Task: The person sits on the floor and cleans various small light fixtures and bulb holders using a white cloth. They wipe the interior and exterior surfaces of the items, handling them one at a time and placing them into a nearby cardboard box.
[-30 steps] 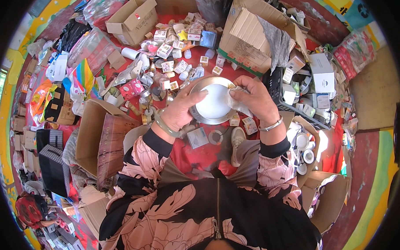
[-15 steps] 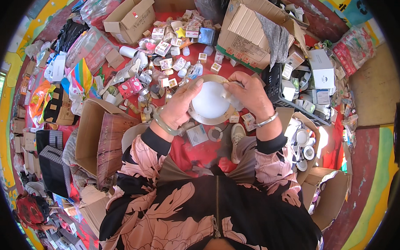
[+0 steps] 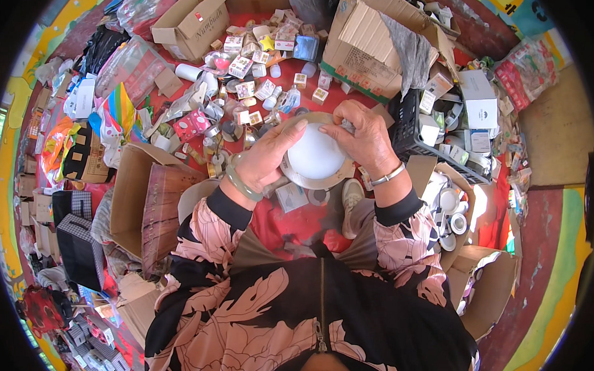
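Note:
A round downlight (image 3: 314, 155) with a smooth white face and a beige rim is held up in front of me, above the floor. My left hand (image 3: 270, 150) grips its left side, the thumb lying along the upper rim and the other fingers mostly hidden behind it. At the upper right, my right hand (image 3: 364, 137) is closed over the rim with curled fingers. Its thumb presses the edge of the white face. Whether a small scrap is also tucked between those right fingers, I cannot tell.
Small boxes (image 3: 240, 66) and loose parts cover the red floor ahead. A large carton (image 3: 363, 60) stands behind a black crate (image 3: 410, 127) at right. White round fittings (image 3: 449, 202) fill a carton nearer me. An open carton (image 3: 131, 202) stands at left; my shoe (image 3: 352, 204) shows below.
My right hand has moved slightly up, and its thumb now lies on the white face's edge. The blurred pale scrap seen by its fingers earlier no longer shows. My left hand keeps its grip.

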Tool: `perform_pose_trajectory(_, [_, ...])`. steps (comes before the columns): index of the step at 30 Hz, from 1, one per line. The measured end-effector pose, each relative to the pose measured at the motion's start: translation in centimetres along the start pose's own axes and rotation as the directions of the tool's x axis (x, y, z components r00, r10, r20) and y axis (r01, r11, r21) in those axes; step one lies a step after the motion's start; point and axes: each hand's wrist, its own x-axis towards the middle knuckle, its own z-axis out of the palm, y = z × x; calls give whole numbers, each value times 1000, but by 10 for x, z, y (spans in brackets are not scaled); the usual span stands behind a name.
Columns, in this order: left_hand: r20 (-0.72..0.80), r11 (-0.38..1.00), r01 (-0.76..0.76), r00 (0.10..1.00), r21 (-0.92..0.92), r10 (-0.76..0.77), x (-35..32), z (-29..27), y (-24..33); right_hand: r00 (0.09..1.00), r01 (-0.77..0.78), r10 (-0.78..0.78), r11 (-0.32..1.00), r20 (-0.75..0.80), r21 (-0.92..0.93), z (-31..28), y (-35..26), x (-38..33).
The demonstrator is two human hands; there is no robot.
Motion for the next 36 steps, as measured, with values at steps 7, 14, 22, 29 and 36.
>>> perform_pose_trajectory(7, [-181,995,-51,983,-82,35,3,-10,2,769,-429,633,611,-86,666,-23,21,1])
perform_pose_trajectory(14, [-116,994,-81,991,-70,73,6,-14,2,882,-404,465,828,-73,388,-19,-4,-2])
perform_pose_trajectory(22, [-148,987,-153,978,-43,145,5,-13,2,980,126,-177,905,-91,-407,12,-15,-4])
perform_pose_trajectory(29, [-167,988,-154,975,-34,146,2,-3,9,957,92,-184,926,-224,-366,16,-17,-4])
perform_pose_trajectory(36, [-172,979,-197,967,-47,186,0,-3,12,957,225,-263,939,-121,-260,11,-18,-5])
